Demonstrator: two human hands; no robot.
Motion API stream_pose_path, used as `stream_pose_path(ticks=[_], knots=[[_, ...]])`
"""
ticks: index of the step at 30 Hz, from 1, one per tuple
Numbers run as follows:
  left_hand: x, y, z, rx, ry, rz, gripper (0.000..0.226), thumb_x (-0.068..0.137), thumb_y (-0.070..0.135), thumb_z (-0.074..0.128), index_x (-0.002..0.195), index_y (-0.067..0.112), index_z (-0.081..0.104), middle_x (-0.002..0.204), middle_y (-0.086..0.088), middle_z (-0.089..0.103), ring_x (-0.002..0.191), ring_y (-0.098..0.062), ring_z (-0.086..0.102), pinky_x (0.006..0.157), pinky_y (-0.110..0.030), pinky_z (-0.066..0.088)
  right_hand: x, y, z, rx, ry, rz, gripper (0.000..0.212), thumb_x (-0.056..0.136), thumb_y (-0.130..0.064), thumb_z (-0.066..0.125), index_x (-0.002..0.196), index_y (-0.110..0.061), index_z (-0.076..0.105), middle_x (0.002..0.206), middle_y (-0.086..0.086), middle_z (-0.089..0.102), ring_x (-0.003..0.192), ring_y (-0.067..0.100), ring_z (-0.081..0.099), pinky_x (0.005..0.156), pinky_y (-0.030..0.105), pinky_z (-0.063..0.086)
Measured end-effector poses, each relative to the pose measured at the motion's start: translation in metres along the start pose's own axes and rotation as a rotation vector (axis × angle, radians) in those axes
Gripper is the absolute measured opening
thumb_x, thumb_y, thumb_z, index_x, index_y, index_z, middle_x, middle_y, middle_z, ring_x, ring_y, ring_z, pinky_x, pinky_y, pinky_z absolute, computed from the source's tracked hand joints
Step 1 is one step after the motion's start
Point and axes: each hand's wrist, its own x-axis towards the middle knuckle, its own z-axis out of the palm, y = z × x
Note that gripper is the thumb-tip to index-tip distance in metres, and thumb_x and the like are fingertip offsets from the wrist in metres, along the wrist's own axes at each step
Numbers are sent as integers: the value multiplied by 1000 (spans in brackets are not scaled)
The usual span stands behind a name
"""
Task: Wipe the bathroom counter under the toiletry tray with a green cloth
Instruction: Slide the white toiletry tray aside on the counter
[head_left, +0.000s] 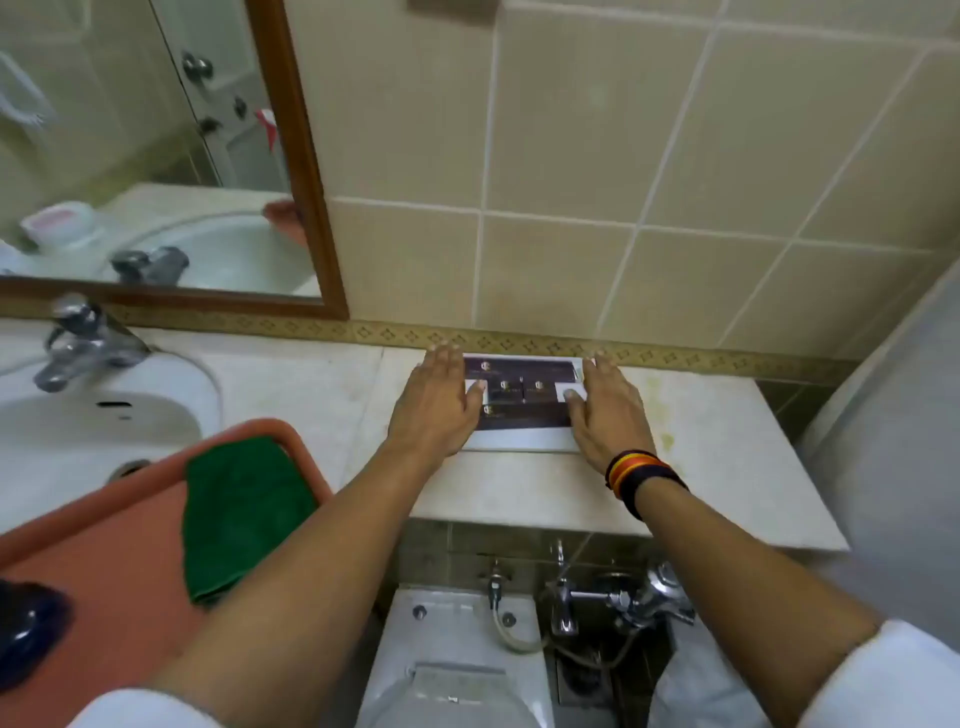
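A white toiletry tray (522, 440) with dark boxed toiletries sits on the pale marble counter (311, 395), close to the tiled back wall. My left hand (436, 402) clasps the tray's left end, thumb over its rim. My right hand (605, 402) clasps the right end the same way; its wrist wears striped bands. The tray looks flat on the counter. A folded green cloth (241, 512) lies in an orange plastic basin (104, 561) at the lower left, apart from both hands.
A white sink (83, 415) with a chrome tap (78, 338) lies to the left, under a wood-framed mirror (306, 171). Below the counter's front edge stand a toilet (457, 654) and chrome valves (623, 597). A yellowish stain (660, 410) marks the counter right of the tray.
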Motion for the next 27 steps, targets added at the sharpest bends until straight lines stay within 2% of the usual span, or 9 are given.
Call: stream_pose_path(ticks=[4, 7, 9, 12, 15, 18, 22, 25, 27], knots=[[11, -8, 40, -274, 13, -311, 63, 108, 42, 39, 159, 6, 32, 165, -15, 38, 154, -33, 35, 124, -43, 31, 7, 32, 22, -8, 55, 282, 47, 101, -28, 49, 142, -5, 51, 142, 20, 53, 128, 40, 49, 106, 46, 41], [30, 0, 53, -390, 125, -509, 47, 105, 36, 44, 131, 0, 59, 135, -22, 64, 124, -40, 60, 98, -43, 49, 29, 49, 27, 41, 19, 454, 35, 97, -23, 54, 119, 1, 66, 123, 23, 63, 117, 42, 56, 93, 41, 48], [42, 4, 55, -427, 164, -605, 44, 103, 32, 45, 123, -3, 64, 130, -24, 66, 120, -42, 61, 93, -42, 49, 41, 56, 26, 89, -11, 513, 26, 93, -14, 57, 109, 3, 70, 115, 25, 68, 109, 42, 62, 86, 38, 51], [54, 16, 57, -477, 167, -729, 49, 102, 36, 45, 133, 1, 61, 140, -22, 60, 130, -42, 54, 108, -48, 47, 53, 69, 24, 240, -8, 618, 21, 90, -7, 61, 107, 2, 71, 113, 24, 71, 106, 41, 65, 82, 35, 51], [59, 24, 54, -503, 162, -799, 54, 100, 42, 44, 136, 4, 59, 142, -21, 57, 133, -41, 49, 110, -49, 43, 49, 81, 17, 417, -8, 688, 21, 90, -9, 64, 105, 0, 73, 113, 21, 73, 108, 39, 67, 85, 35, 51], [60, 44, 51, -525, 142, -730, 53, 98, 39, 43, 133, 2, 60, 140, -21, 58, 134, -41, 47, 112, -50, 42, 18, 101, -5, 579, 50, 722, 16, 82, -12, 71, 95, -5, 77, 102, 16, 76, 101, 37, 69, 89, 36, 55], [65, 103, 54, -589, 108, -485, 49, 95, 36, 47, 124, 2, 67, 133, -21, 64, 128, -41, 53, 109, -51, 47, -49, 144, -41, 843, 185, 861, 8, 77, -13, 79, 79, -6, 75, 81, 16, 76, 72, 29, 71, 76, 43, 63], [78, 160, 70, -561, 17, -277, 43, 93, 33, 49, 114, 3, 73, 121, -21, 71, 119, -42, 61, 103, -50, 52, -99, 175, -62, 1116, 272, 1044, 8, 80, 3, 75, 87, 6, 73, 65, 16, 69, 48, 19, 63, 48, 27, 58], [92, 199, 89, -513, -73, -138, 40, 93, 30, 48, 109, 4, 74, 116, -19, 73, 116, -41, 62, 101, -50, 53, -126, 190, -68, 1233, 314, 1117, 9, 80, 7, 74, 88, 11, 71, 65, 16, 69, 50, 21, 64, 47, 24, 57]])
